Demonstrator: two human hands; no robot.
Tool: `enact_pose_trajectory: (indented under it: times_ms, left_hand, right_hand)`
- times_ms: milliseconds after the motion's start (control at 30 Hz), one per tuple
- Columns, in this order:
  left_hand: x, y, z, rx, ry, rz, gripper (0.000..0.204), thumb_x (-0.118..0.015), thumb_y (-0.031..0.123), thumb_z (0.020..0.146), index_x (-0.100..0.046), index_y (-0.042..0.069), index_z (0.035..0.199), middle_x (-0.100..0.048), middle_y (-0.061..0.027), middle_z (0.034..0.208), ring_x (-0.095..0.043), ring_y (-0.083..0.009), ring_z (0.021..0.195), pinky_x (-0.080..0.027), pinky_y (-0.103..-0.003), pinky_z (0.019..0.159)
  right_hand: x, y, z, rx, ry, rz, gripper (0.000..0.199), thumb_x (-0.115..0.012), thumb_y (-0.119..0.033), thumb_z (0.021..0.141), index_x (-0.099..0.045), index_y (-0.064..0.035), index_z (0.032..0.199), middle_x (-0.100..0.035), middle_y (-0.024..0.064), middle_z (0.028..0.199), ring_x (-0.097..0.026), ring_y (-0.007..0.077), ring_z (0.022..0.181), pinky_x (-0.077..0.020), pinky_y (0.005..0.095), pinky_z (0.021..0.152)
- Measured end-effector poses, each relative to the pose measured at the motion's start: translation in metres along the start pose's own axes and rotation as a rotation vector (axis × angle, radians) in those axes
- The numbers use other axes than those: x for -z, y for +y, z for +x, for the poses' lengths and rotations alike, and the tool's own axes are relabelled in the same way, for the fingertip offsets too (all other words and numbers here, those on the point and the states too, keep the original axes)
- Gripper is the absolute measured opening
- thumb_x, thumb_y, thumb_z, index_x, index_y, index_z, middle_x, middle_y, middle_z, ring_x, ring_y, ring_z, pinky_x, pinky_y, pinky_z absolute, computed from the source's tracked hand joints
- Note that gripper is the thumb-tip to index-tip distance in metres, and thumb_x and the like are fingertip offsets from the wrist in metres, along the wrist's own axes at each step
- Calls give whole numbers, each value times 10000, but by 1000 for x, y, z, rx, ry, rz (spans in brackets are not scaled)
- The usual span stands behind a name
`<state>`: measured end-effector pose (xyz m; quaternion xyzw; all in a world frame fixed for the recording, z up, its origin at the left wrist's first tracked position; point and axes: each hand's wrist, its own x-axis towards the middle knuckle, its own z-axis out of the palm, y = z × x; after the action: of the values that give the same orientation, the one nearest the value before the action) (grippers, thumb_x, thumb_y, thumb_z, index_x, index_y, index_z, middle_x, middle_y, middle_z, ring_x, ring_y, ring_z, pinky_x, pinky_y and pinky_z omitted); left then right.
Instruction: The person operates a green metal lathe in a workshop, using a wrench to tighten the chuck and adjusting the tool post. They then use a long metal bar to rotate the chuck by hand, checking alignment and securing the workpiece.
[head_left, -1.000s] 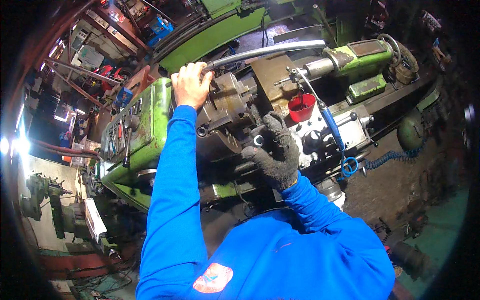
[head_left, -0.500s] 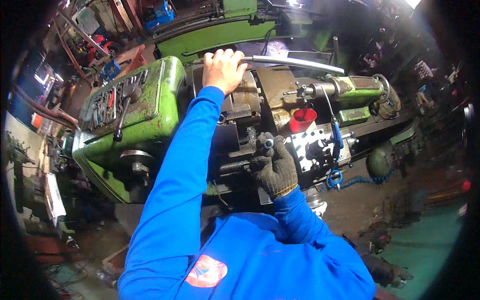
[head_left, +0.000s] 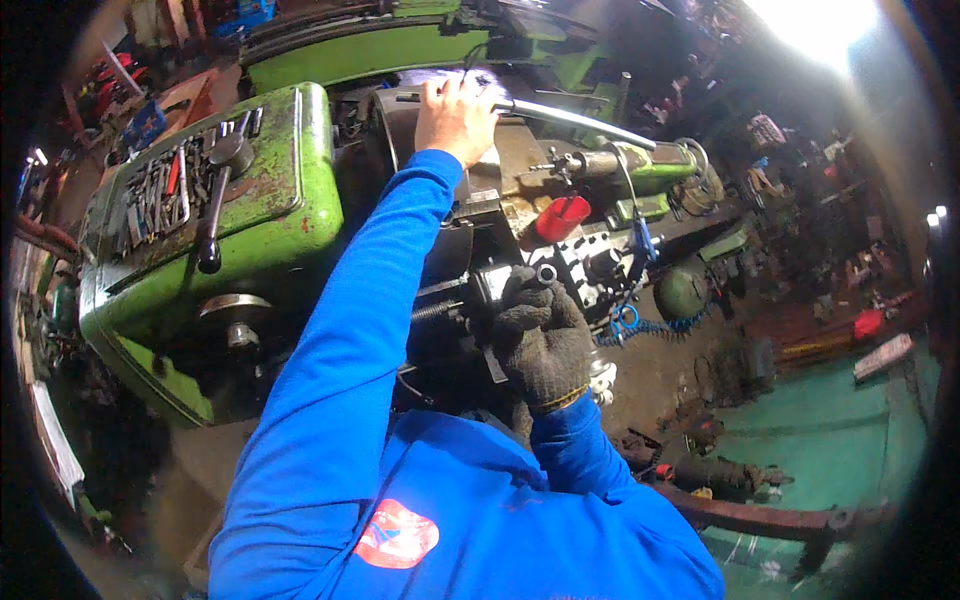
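Observation:
My bare left hand [head_left: 457, 120] is closed over a long metal bar [head_left: 580, 122], beyond the lathe chuck [head_left: 480, 203]. The bar reaches right toward the green tailstock [head_left: 655, 172], and its thin left end pokes out past my fingers. Nearer my body, my right hand [head_left: 545, 350], in a dark work glove, has its fingers curled around a metal piece with a round hollow end [head_left: 546, 273]. The rest of that piece is hidden in the glove. Just right of the glove sits the tool post [head_left: 603, 262], with a red cup [head_left: 562, 217] behind it.
The green headstock [head_left: 315, 190] carries wrenches and other hand tools [head_left: 160, 195], and a lever with a black knob [head_left: 209, 255]. A threaded screw [head_left: 437, 311] runs left of my glove. A blue coiled hose [head_left: 665, 325] hangs at the lathe's front right. Another green machine [head_left: 360, 62] stands behind.
The view has swung, so the lathe appears farther left. My left hand and the bar have shifted right relative to the headstock. My right hand still holds the hollow-ended piece.

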<state>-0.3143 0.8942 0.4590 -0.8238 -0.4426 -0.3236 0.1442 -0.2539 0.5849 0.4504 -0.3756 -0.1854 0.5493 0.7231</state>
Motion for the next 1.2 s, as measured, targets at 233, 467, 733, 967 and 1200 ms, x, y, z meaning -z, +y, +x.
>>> enact_pose_trajectory:
  times_ms: [233,467,733,967,1200]
  left_hand:
    - [2,1,-6,-23,33,-11,409,-658,389,987,-696,193,1344,-708,-40,1285,-607,-244,1242,-406,-519,1049]
    - [1,4,-7,-38,36,-2,407,-665,394,982,-699,195,1335,-714,-44,1220,-612,-249,1200,-405,-512,1028]
    - [0,6,-4,-27,-3,66,310,-707,396,951,-725,211,1199,-696,-35,1131,-619,-258,1141,-423,-512,976]
    - [3,3,2,-107,7,132,305,-732,391,925,-728,203,1164,-697,-22,1099,-633,-254,1088,-417,-475,970]
    - [8,1,-3,-79,-73,156,297,-751,345,919,-718,188,1168,-680,-27,1080,-619,-277,1083,-398,-467,960]
  right_hand:
    - [-8,-3,-11,-466,-14,1070,240,-613,-265,1090,-658,-31,1119,-683,67,938,-640,174,858,-573,305,845]
    - [0,-6,-1,-508,-25,1103,261,-629,-240,1081,-657,2,1175,-693,63,959,-643,162,870,-581,291,841]
    - [18,-16,39,352,-86,-507,381,-589,-67,1002,-634,35,1366,-646,192,1377,-614,290,1269,-486,414,1111]
    - [54,-24,89,116,-83,-137,752,-751,-93,939,-391,-22,1595,-626,201,1390,-714,255,1118,-599,350,930]
    - [91,-8,130,456,-68,-673,746,-849,-116,861,-534,28,1522,-587,236,1514,-587,333,1378,-460,420,1153]
